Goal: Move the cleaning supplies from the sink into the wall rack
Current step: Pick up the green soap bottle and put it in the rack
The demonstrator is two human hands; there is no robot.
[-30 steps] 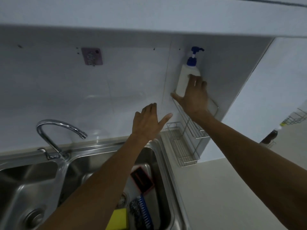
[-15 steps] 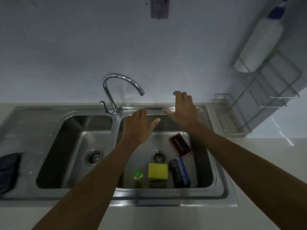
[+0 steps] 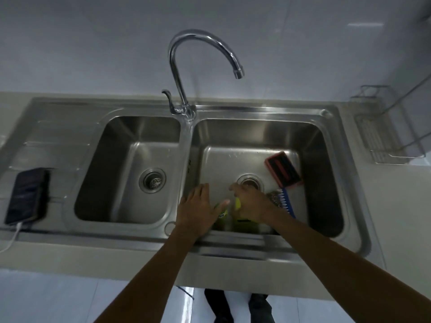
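Both hands are motion-blurred at the near edge of the sink's right basin [image 3: 321,145]: the right hand [image 3: 253,202] covers most of the yellow sponge [image 3: 238,203], its grip unreadable; the left hand [image 3: 200,210] hides a green bottle [image 3: 221,213]; the wall rack [image 3: 387,141] is cut off at the right edge

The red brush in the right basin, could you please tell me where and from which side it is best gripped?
Grip the red brush across its two long edges, coming straight down from above. It lies flat on the basin floor, apart from the blue brush, with both long sides open. The right hand is nearest, though it looks busy at the sponge.
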